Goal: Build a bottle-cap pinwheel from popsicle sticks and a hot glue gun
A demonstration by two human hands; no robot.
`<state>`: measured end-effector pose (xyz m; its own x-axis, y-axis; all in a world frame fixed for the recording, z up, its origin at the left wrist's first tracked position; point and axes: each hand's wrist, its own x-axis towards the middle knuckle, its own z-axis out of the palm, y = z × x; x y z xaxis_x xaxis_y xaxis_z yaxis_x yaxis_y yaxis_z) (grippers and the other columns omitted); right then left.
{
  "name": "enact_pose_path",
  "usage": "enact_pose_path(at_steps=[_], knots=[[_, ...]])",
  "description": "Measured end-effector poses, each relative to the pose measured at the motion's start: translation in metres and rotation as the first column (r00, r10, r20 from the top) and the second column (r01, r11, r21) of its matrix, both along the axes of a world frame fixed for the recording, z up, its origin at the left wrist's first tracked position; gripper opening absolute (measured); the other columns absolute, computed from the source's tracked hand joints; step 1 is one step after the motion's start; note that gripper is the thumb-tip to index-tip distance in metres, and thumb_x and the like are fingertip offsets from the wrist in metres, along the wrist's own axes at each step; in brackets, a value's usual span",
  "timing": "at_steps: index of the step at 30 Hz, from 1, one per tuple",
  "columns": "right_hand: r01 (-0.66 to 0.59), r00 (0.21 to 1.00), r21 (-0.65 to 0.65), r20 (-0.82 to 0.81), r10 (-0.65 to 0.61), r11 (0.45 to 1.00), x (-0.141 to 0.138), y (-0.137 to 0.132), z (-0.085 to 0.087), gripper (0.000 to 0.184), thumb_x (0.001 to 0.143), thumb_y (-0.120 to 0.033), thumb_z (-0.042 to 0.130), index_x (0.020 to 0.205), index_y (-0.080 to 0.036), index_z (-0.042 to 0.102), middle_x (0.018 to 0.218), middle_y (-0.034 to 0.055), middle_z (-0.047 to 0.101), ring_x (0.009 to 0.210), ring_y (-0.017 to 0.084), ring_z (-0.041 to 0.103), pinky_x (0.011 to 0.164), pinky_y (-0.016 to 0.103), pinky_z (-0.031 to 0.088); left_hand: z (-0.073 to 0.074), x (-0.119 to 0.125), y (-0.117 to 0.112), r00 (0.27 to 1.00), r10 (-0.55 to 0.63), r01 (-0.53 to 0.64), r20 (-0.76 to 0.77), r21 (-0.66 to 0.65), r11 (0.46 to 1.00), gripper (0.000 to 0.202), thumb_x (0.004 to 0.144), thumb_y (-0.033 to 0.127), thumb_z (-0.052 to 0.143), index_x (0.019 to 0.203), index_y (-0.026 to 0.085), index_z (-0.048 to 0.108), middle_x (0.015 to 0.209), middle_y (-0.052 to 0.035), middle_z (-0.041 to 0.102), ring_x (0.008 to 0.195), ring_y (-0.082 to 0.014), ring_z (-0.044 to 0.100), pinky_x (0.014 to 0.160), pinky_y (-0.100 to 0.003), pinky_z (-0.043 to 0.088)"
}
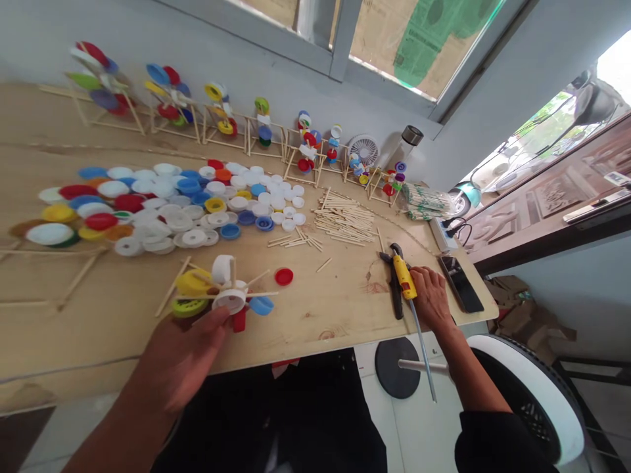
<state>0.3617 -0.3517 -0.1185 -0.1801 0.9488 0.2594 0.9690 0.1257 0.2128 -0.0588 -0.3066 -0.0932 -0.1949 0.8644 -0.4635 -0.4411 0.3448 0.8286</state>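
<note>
My left hand (192,355) pinches a small wheel (231,297) made of a white cap hub with wooden sticks poking out. Yellow, white, blue and red bottle caps sit around that hub. On the right, my right hand (431,299) is closed around the handle of a yellow hot glue gun (405,277), its nozzle pointing away from me. A long translucent glue stick (422,351) trails from its back. Beside the gun lies a black tool (396,289), partly covered. A loose red cap (284,276) lies to the right of the wheel.
Many bottle caps (170,213) spread over the table's left, with cut sticks (342,218) beside them. Finished cap wheels on stick frames (170,108) line the wall. A fan (363,151), bottle (407,144), power strip (444,234) and phone (461,284) stand or lie at right.
</note>
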Motion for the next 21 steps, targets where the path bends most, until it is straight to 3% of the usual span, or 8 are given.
enact_pose_path(at_steps=[3, 5, 8, 10, 14, 18, 21], knots=[[-0.006, 1.0, -0.026, 0.002, 0.006, 1.0, 0.001, -0.001, 0.001, 0.027, 0.093, -0.017, 0.048, 0.118, -0.017, 0.06, 0.121, 0.0165, 0.066, 0.116, 0.031, 0.054, 0.095, 0.044, 0.04, -0.004, -0.002, 0.0, 0.998, -0.03, 0.033, 0.063, -0.048, 0.998, 0.042, 0.026, 0.021, 0.094, 0.061, 0.021, 0.072, 0.071, 0.0003, 0.072, 0.07, -0.0156, 0.062, 0.056, -0.022, 0.054], [-0.003, 1.0, -0.045, -0.004, 0.003, 0.999, 0.003, -0.002, 0.006, 0.032, 0.091, -0.017, 0.05, 0.121, -0.016, 0.059, 0.123, 0.017, 0.065, 0.117, 0.032, 0.055, 0.095, 0.045, 0.042, -0.009, -0.004, -0.001, 0.996, -0.046, 0.047, 0.077, -0.018, 0.999, 0.037, 0.032, 0.022, 0.094, 0.063, 0.022, 0.074, 0.076, -0.0009, 0.074, 0.075, -0.0184, 0.065, 0.064, -0.025, 0.058], [0.002, 1.0, -0.055, -0.021, -0.003, 0.998, 0.002, -0.006, 0.02, 0.042, 0.086, -0.016, 0.051, 0.127, -0.016, 0.059, 0.126, 0.0169, 0.065, 0.119, 0.034, 0.054, 0.097, 0.048, 0.043, -0.014, -0.007, -0.001, 0.995, -0.028, 0.027, 0.097, 0.011, 1.0, 0.035, 0.035, 0.023, 0.095, 0.061, 0.023, 0.073, 0.079, -0.0016, 0.077, 0.087, -0.0221, 0.069, 0.079, -0.029, 0.06], [0.035, 0.997, -0.005, -0.062, -0.036, 0.999, -0.009, -0.01, 0.033, 0.044, 0.085, -0.016, 0.051, 0.128, -0.018, 0.06, 0.126, 0.0162, 0.065, 0.12, 0.035, 0.055, 0.098, 0.051, 0.043, -0.014, -0.008, 0.0, 0.994, -0.01, 0.011, 0.108, -0.008, 1.0, 0.038, 0.03, 0.021, 0.095, 0.061, 0.022, 0.072, 0.077, -0.0015, 0.076, 0.087, -0.0219, 0.07, 0.074, -0.025, 0.059], [0.11, 0.924, 0.139, -0.38, -0.049, 0.984, -0.071, -0.01, 0.045, 0.029, 0.091, -0.023, 0.052, 0.117, -0.022, 0.065, 0.116, 0.0139, 0.068, 0.109, 0.031, 0.062, 0.094, 0.047, 0.049, -0.008, -0.009, 0.002, 0.993, 0.03, -0.025, 0.117, -0.046, 0.999, 0.047, 0.023, 0.014, 0.093, 0.066, 0.021, 0.075, 0.079, -0.0009, 0.078, 0.081, -0.0188, 0.069, 0.063, -0.02, 0.058], [-0.109, 0.758, -0.031, -0.649, 0.063, 0.994, -0.163, 0.01, 0.028, 0.025, 0.093, -0.025, 0.055, 0.116, -0.022, 0.065, 0.114, 0.0101, 0.07, 0.108, 0.025, 0.066, 0.095, 0.039, 0.053, -0.004, -0.009, 0.002, 0.992, 0.08, -0.071, 0.097, -0.1, 0.993, 0.044, 0.019, 0.014, 0.093, 0.058, 0.02, 0.072, 0.072, 0.0002, 0.077, 0.072, -0.014, 0.067, 0.061, -0.017, 0.057], [-0.188, 0.749, -0.146, -0.661, 0.045, 0.971, -0.213, 0.033, 0.012, 0.031, 0.091, -0.023, 0.06, 0.122, -0.02, 0.063, 0.12, 0.0117, 0.068, 0.111, 0.026, 0.065, 0.098, 0.04, 0.053, -0.005, -0.014, 0.0, 0.997, 0.064, -0.058, 0.043, -0.122, 0.991, 0.045, 0.016, 0.016, 0.094, 0.055, 0.021, 0.072, 0.064, 0.0011, 0.074, 0.066, -0.0141, 0.066, 0.061, -0.02, 0.057]])
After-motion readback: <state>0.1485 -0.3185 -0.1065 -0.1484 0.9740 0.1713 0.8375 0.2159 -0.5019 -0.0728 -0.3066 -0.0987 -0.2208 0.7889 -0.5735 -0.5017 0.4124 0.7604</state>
